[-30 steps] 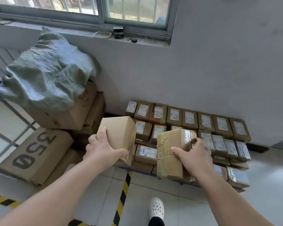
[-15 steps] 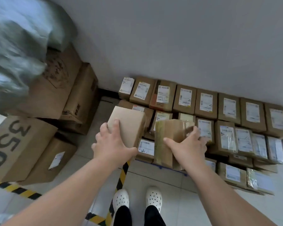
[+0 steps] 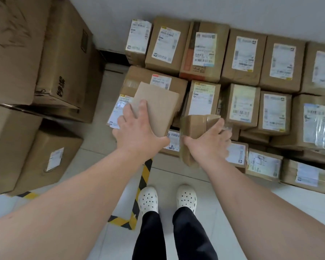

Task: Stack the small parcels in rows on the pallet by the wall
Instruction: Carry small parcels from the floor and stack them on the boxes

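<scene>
My left hand grips a plain brown parcel from its near end, holding it over the left end of the stack. My right hand grips a tape-wrapped brown parcel just right of it, above the front rows. Below both lie several labelled small parcels in rows against the grey wall. The pallet itself is hidden under them.
Large cardboard cartons are piled on the floor to the left, one low carton bearing a label. Yellow-black floor tape runs toward my white shoes. Low parcels stick out at the front right.
I have stepped closer and the view has tilted down, losing the window and the grey bag. Both hands have carried their parcels forward and lower over the stack.
</scene>
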Demonstrator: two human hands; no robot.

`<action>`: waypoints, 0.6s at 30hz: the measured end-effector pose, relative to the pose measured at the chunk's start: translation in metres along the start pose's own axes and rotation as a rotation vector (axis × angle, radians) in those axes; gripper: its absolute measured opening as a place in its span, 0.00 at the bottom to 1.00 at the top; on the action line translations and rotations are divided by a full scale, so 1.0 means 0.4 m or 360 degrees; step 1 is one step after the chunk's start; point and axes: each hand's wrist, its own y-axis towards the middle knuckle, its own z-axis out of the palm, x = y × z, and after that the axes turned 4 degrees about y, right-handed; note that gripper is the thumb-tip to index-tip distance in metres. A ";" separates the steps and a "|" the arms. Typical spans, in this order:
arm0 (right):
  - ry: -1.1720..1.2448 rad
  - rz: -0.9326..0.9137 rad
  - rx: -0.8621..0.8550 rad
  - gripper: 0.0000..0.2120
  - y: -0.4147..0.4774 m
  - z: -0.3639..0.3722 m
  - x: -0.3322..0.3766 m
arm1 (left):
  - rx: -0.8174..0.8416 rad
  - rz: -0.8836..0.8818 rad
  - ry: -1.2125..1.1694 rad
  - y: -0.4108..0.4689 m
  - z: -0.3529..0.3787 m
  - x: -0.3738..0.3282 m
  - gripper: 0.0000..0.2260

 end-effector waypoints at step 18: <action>0.0234 0.0046 0.0084 0.57 0.030 0.126 0.018 | -0.0080 0.0109 -0.0019 0.036 0.031 0.074 0.52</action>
